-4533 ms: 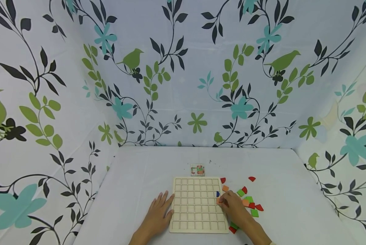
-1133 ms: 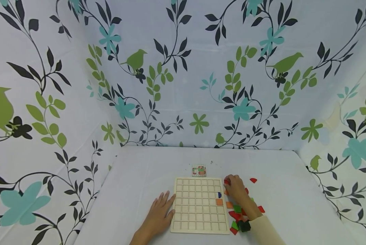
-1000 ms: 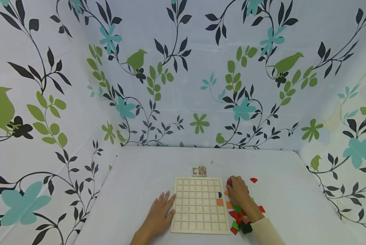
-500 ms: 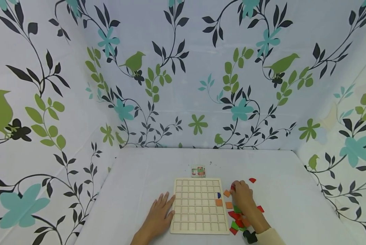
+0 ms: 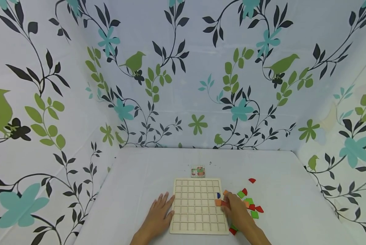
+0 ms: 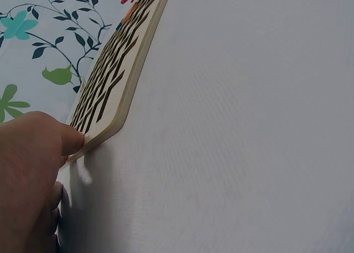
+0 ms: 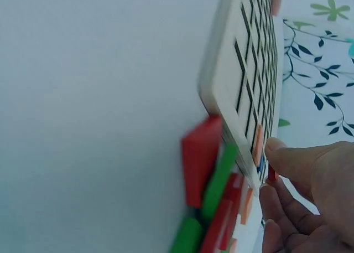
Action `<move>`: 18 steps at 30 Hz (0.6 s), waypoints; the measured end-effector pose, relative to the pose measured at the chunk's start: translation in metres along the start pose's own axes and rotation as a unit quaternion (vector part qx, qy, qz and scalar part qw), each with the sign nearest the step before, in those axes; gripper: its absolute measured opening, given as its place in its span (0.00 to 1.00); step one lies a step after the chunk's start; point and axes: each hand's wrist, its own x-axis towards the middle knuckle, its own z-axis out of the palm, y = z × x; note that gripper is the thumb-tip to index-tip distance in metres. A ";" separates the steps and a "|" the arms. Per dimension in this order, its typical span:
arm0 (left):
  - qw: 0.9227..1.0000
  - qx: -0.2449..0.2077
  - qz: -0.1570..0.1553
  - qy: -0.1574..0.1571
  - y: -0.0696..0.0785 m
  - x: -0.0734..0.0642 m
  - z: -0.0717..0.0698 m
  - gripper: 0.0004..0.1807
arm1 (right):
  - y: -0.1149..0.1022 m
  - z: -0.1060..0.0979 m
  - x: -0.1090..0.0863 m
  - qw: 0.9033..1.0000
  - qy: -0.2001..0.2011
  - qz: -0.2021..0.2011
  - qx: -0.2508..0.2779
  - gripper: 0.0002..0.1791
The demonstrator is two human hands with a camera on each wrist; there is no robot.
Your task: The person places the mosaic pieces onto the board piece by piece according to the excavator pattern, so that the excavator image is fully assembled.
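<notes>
A pale wooden grid board [image 5: 195,210] lies on the white table. My left hand [image 5: 158,216] rests at its left edge with fingers spread, the thumb touching the rim in the left wrist view. My right hand [image 5: 238,212] is at the board's right edge and pinches a red piece [image 7: 272,173] between thumb and fingers. The red piece [image 5: 223,203] is just right of an orange square [image 5: 218,202] that sits in the right column. Above that square is a small dark blue half-round piece [image 5: 218,195]. My right fingers partly hide the red piece.
Loose red, green and orange pieces lie right of the board, among them a green square [image 5: 254,214] and a red quarter-round [image 5: 252,180]. Some are hidden under my right hand. A small patterned card [image 5: 198,171] lies behind the board.
The orange square was set in the right column. My right hand then picked up a red piece beyond the board's right side and brought it left to the board's edge. My left hand stayed.
</notes>
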 end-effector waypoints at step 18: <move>1.000 0.001 0.003 0.007 -0.001 0.000 0.001 0.32 | 0.002 0.013 -0.013 0.998 -0.021 -0.065 -0.016 0.10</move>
